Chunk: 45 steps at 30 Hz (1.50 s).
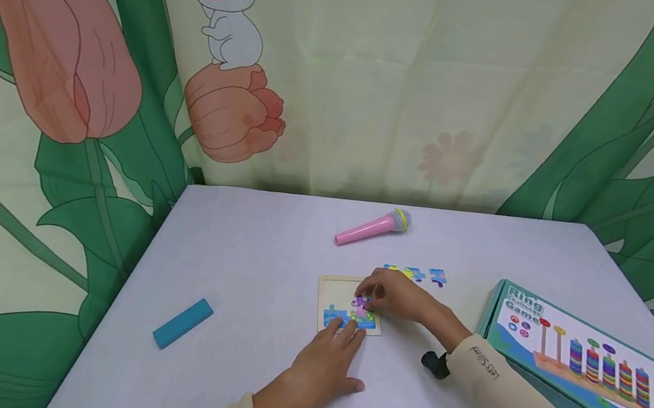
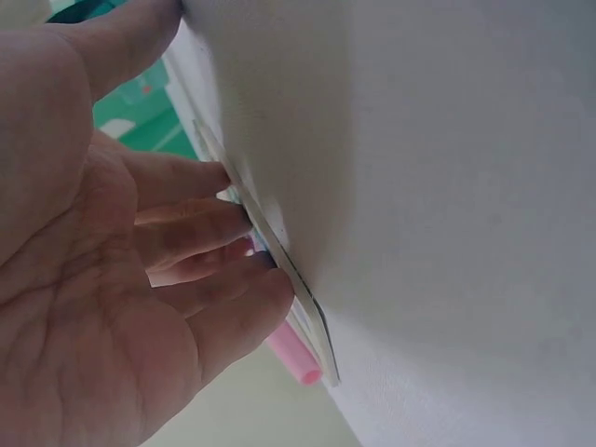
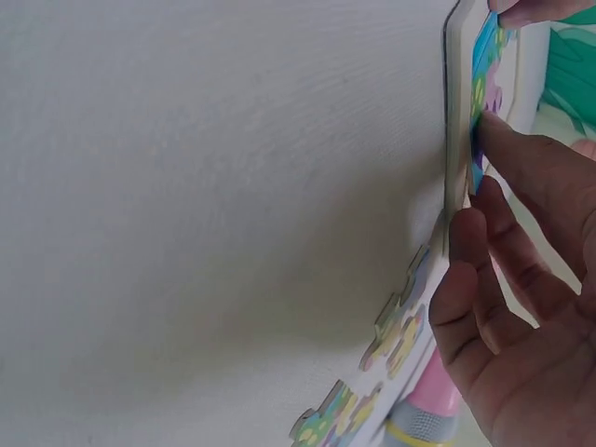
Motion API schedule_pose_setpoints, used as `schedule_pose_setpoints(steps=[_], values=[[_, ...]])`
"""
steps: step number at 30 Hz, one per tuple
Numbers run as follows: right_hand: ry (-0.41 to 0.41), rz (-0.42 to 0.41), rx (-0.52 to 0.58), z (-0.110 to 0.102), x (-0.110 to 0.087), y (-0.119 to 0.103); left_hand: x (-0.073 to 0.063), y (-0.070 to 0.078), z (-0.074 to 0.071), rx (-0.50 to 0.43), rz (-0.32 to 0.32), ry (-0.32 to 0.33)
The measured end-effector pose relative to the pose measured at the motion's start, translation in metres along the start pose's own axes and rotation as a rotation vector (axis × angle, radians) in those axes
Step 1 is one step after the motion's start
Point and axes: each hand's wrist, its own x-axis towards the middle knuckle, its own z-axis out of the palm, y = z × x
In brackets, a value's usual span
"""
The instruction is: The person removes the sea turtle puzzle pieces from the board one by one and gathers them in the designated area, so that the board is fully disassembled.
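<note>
A shallow wooden puzzle board point(image 1: 338, 290) lies on the table, its near part filled with colourful jigsaw pieces point(image 1: 334, 315). My left hand point(image 1: 319, 367) has its fingers fairly straight, the fingertips resting at the board's near edge. At the board's right side, my right hand point(image 1: 397, 297) pinches a blue and purple puzzle piece point(image 3: 478, 156) between thumb and fingers. In the right wrist view this piece stands slightly tilted at the frame. Several loose puzzle pieces point(image 1: 437, 276) lie just beyond the right hand, partly hidden by it.
A pink toy microphone point(image 1: 368, 229) lies behind the board. To the left is a blue block point(image 1: 183, 323). A large ring game box point(image 1: 577, 375) stands at the right, beside the right forearm. A small black object point(image 1: 435, 364) shows under the right sleeve.
</note>
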Motion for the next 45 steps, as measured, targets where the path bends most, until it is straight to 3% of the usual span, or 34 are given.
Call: schedule_pose_setpoints(steps=[13,17,22,32,37,45], values=[[0.034,-0.035,0.107,-0.007,-0.003,0.003,-0.001,-0.003,0.0,-0.01,0.016,0.0],[0.064,0.0,0.124,-0.016,-0.007,0.007,0.0,-0.004,0.0,-0.04,0.01,-0.015],[0.072,0.136,0.109,-0.041,-0.018,0.014,0.001,-0.003,0.0,-0.057,0.005,-0.011],[-0.039,0.481,0.068,-0.081,-0.038,0.039,0.0,-0.002,0.0,-0.04,0.013,0.015],[-0.065,0.572,0.07,-0.083,-0.037,0.053,0.001,-0.001,0.001,-0.043,0.007,0.016],[-0.103,0.653,0.012,-0.084,-0.033,0.054,0.001,-0.001,0.002,-0.016,0.015,0.037]])
